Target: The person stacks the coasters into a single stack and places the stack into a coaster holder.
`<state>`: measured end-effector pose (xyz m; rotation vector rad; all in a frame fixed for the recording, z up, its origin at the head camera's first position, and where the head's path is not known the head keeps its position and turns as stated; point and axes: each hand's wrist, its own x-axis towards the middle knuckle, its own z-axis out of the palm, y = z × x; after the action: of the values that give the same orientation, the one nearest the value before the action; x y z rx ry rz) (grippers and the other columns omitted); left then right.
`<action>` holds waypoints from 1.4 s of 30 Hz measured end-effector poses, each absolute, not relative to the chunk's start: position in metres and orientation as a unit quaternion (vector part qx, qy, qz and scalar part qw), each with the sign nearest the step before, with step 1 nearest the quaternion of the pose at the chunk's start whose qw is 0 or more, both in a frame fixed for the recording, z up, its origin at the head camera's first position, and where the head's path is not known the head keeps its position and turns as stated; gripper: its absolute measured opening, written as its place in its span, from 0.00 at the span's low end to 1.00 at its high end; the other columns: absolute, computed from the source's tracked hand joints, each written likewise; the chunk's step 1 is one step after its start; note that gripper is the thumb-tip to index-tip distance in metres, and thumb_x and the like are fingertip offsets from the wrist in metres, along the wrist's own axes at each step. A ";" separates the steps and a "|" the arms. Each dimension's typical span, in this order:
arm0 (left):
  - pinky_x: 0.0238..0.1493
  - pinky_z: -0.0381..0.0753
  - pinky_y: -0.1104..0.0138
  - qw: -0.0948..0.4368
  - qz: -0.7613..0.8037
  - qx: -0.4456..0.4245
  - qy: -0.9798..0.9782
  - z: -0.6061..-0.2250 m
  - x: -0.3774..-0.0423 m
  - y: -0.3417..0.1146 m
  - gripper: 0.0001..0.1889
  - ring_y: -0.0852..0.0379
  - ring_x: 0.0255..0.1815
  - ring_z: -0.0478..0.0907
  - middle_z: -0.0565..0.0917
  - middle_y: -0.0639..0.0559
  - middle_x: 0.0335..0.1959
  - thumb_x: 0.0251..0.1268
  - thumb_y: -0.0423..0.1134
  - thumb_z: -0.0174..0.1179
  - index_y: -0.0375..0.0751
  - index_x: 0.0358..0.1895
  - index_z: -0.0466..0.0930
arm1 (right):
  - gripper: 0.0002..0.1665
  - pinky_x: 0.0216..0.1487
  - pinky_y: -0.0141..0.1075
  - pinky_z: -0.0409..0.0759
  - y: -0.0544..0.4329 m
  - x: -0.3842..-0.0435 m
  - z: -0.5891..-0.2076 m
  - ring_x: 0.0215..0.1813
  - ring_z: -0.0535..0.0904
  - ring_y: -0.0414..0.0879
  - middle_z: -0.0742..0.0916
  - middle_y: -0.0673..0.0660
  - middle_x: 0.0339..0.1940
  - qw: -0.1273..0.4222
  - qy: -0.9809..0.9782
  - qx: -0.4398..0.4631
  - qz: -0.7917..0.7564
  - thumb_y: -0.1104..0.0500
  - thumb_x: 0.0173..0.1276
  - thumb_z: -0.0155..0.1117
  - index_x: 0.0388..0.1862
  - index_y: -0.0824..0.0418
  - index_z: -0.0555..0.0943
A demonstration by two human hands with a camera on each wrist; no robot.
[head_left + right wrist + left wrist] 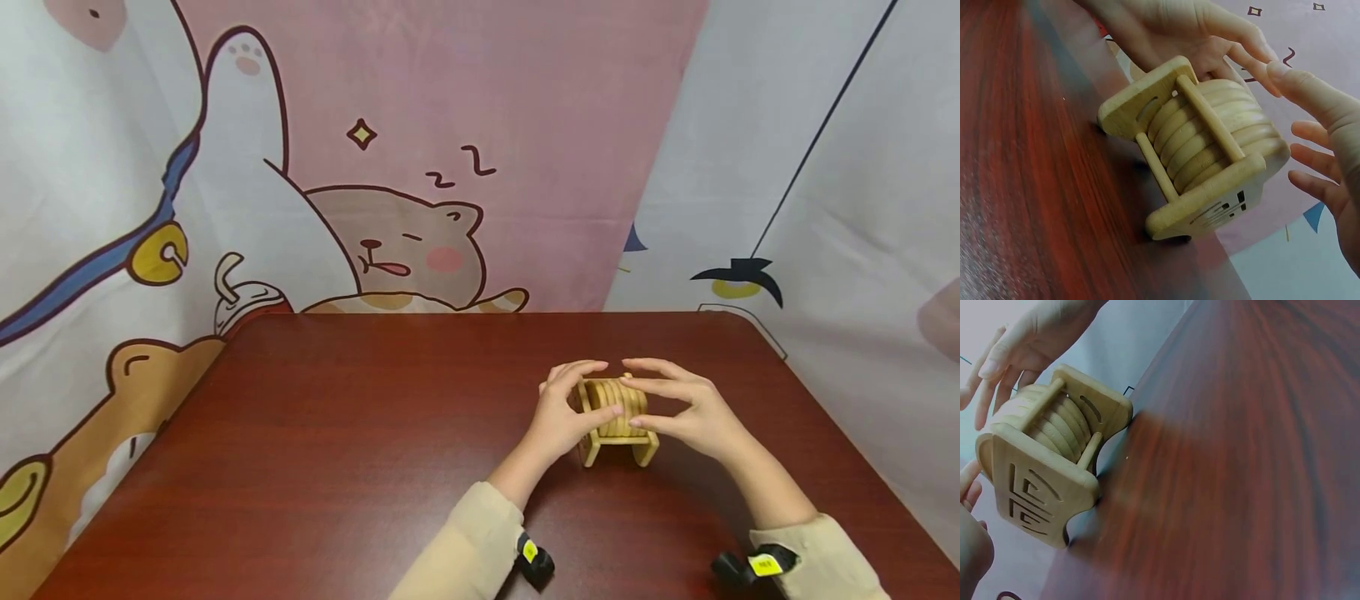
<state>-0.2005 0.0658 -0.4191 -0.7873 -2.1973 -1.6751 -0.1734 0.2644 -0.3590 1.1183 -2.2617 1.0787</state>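
A pale wooden holder (590, 454) stands upright on the table, with a row of several round wooden coasters (609, 423) between its two end panels. My left hand (558, 412) curves round its left side, thumb in front of the coasters and fingers above and behind. From the right, my right hand (693, 408) reaches over, its fingers spread and loosely bent. In the left wrist view, line cuts decorate the near end panel (1041, 494). Crossbars (1210, 119) run along the coasters in the right wrist view. Whether any fingertip touches the coasters is unclear.
The dark red-brown wooden table (337, 458) reaches back to a printed cloth (570, 150) with cartoon animals. More cloth hangs along the left and right sides. A small black camera (536, 567) is strapped at the left sleeve, another camera (738, 569) at the right.
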 end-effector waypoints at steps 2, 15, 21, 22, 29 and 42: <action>0.58 0.58 0.58 0.136 -0.573 -0.275 -0.760 -0.417 -0.198 0.063 0.27 0.66 0.61 0.63 0.74 0.65 0.58 0.54 0.44 0.71 0.54 0.60 0.76 | 0.33 0.56 0.24 0.67 0.262 -0.171 -0.358 0.60 0.72 0.38 0.80 0.68 0.53 0.201 -0.807 0.398 0.387 0.79 0.32 0.78 0.45 0.74 0.82; 0.59 0.56 0.55 0.138 -0.536 -0.312 -0.772 -0.405 -0.186 0.035 0.23 0.64 0.62 0.64 0.76 0.61 0.57 0.59 0.42 0.67 0.50 0.59 0.76 | 0.36 0.59 0.25 0.64 0.265 -0.173 -0.386 0.62 0.71 0.48 0.79 0.67 0.56 0.226 -0.814 0.365 0.390 0.78 0.36 0.77 0.50 0.69 0.82; 0.57 0.57 0.56 0.140 -0.509 -0.332 -0.782 -0.404 -0.180 0.020 0.23 0.64 0.61 0.65 0.77 0.60 0.56 0.59 0.41 0.67 0.45 0.58 0.76 | 0.35 0.58 0.26 0.65 0.267 -0.169 -0.395 0.61 0.73 0.49 0.79 0.63 0.58 0.244 -0.808 0.351 0.405 0.77 0.41 0.75 0.53 0.65 0.82; 0.57 0.57 0.56 0.139 -0.505 -0.332 -0.785 -0.403 -0.179 0.018 0.23 0.64 0.61 0.66 0.77 0.60 0.56 0.58 0.41 0.67 0.45 0.58 0.77 | 0.34 0.58 0.26 0.66 0.267 -0.167 -0.394 0.61 0.73 0.49 0.79 0.64 0.57 0.247 -0.808 0.349 0.405 0.77 0.41 0.75 0.53 0.66 0.82; 0.55 0.56 0.55 0.117 -0.487 -0.332 -0.800 -0.400 -0.173 -0.005 0.22 0.63 0.60 0.66 0.77 0.59 0.56 0.58 0.40 0.66 0.48 0.58 0.77 | 0.33 0.58 0.24 0.63 0.273 -0.158 -0.395 0.62 0.72 0.45 0.79 0.67 0.57 0.273 -0.825 0.311 0.385 0.80 0.41 0.71 0.52 0.69 0.81; 0.53 0.60 0.52 0.125 -0.405 -0.328 -0.844 -0.400 -0.167 -0.069 0.22 0.58 0.58 0.68 0.76 0.56 0.56 0.60 0.41 0.65 0.49 0.58 0.77 | 0.33 0.56 0.18 0.59 0.291 -0.151 -0.385 0.64 0.67 0.33 0.78 0.55 0.60 0.271 -0.869 0.255 0.326 0.71 0.51 0.73 0.58 0.57 0.80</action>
<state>-0.1667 -0.0694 -0.3995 -0.9558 -2.4598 -1.1807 -0.1510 0.2912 -0.3848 0.6862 -2.3403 0.8786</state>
